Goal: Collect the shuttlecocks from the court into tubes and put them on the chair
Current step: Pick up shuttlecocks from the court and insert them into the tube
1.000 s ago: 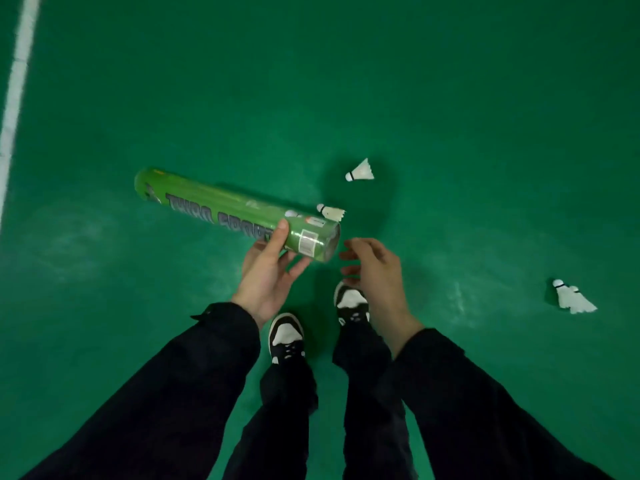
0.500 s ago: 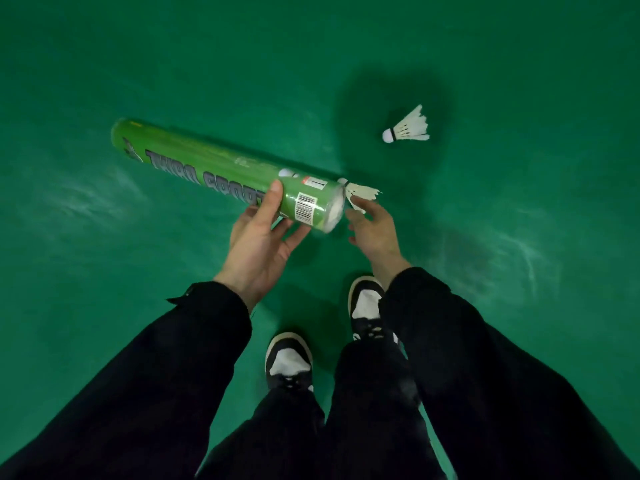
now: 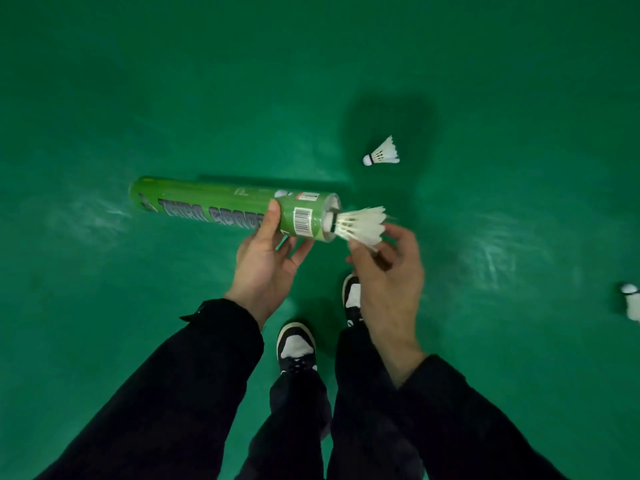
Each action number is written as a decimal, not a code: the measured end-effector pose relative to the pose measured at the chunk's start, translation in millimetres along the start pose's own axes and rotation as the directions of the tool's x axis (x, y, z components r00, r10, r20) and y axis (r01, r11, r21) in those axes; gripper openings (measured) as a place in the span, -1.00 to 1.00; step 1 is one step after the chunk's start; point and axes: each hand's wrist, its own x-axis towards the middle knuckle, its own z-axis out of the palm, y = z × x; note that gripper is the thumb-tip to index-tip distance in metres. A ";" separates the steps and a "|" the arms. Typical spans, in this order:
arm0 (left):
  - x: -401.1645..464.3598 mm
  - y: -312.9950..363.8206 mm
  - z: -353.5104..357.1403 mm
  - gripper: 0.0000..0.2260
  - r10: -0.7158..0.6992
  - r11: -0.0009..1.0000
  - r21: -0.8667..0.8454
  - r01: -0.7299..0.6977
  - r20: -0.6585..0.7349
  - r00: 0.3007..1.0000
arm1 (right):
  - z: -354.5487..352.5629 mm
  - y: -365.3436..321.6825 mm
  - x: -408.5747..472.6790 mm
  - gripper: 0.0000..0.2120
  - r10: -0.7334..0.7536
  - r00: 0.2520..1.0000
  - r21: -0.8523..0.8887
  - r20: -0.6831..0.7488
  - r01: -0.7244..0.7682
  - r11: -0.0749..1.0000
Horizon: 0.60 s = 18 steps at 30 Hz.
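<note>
Underfoot, scuffed green court floor (image 3: 138, 81)

Left hand (image 3: 266, 268) curls around the tube (image 3: 228, 211) (thumb on top); right hand (image 3: 388, 282) pinches a shuttlecock (image 3: 363, 225) by its feathers.

**Shuttlecock tube and shuttlecocks: current state**

The long green cylindrical cardboard tube (image 3: 228, 209) with dark lettering and a white barcode label is held nearly horizontal above the green court floor. Its capped end points left; its open end points right. The left hand (image 3: 266, 261) grips it near the open end, thumb on top.

A white feathered shuttlecock (image 3: 360, 225) sits cork-first at the tube mouth, skirt outside, pinched at the feathers by the right hand (image 3: 388, 285).

A second white shuttlecock (image 3: 382, 154) lies on its side on the floor beyond the tube mouth, cork pointing left. A third shuttlecock (image 3: 631, 303) lies at the right frame edge, partly cut off.
</note>
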 end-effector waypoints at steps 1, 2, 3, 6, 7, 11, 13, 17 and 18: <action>-10.7 0.3 9.8 -0.49 0.003 1.000 0.022 -0.004 0.014 1.000 | -1.1 -7.5 -7.8 -0.74 -0.024 0.998 -0.080 0.058 0.028 0.996; -19.9 0.2 17.9 -0.47 0.009 0.999 0.045 -0.011 0.029 1.000 | -2.6 -14.7 -12.7 -0.77 -0.053 0.990 -0.160 0.131 0.074 0.984; -28.0 -0.2 25.0 -0.46 0.016 0.998 0.062 -0.019 0.049 0.999 | -5.2 -21.1 -15.7 -0.73 -0.066 0.974 -0.221 0.215 0.114 0.969; -41.3 0.3 36.4 -0.40 0.024 0.996 0.082 -0.032 0.096 0.995 | -18.5 -47.2 -15.1 -0.46 0.027 0.901 -0.228 0.432 0.080 0.970; -42.6 1.1 38.9 -0.37 0.023 0.996 0.085 -0.033 0.111 0.994 | -22.5 -56.3 -12.1 -0.45 0.071 0.876 -0.201 0.477 0.031 0.979; -36.6 -0.8 47.9 -0.37 0.008 0.996 0.089 -0.024 0.173 0.985 | -27.8 -73.1 12.3 -0.55 0.216 0.788 -0.219 0.576 -0.106 0.970; -29.3 -6.2 52.6 -0.36 -0.004 0.994 0.106 -0.014 0.173 0.985 | -24.9 -73.6 25.6 -0.62 0.250 0.757 -0.251 0.603 -0.117 0.961; -8.4 -17.9 55.3 -0.34 -0.009 0.992 0.129 -0.014 0.173 0.985 | -14.0 -64.2 46.1 -0.85 0.271 0.787 -0.234 0.555 -0.165 0.958; -3.1 -18.3 54.7 -0.33 -0.010 0.992 0.126 -0.014 0.189 0.982 | -12.4 -59.3 49.3 -0.86 0.258 0.806 -0.209 0.532 -0.170 0.963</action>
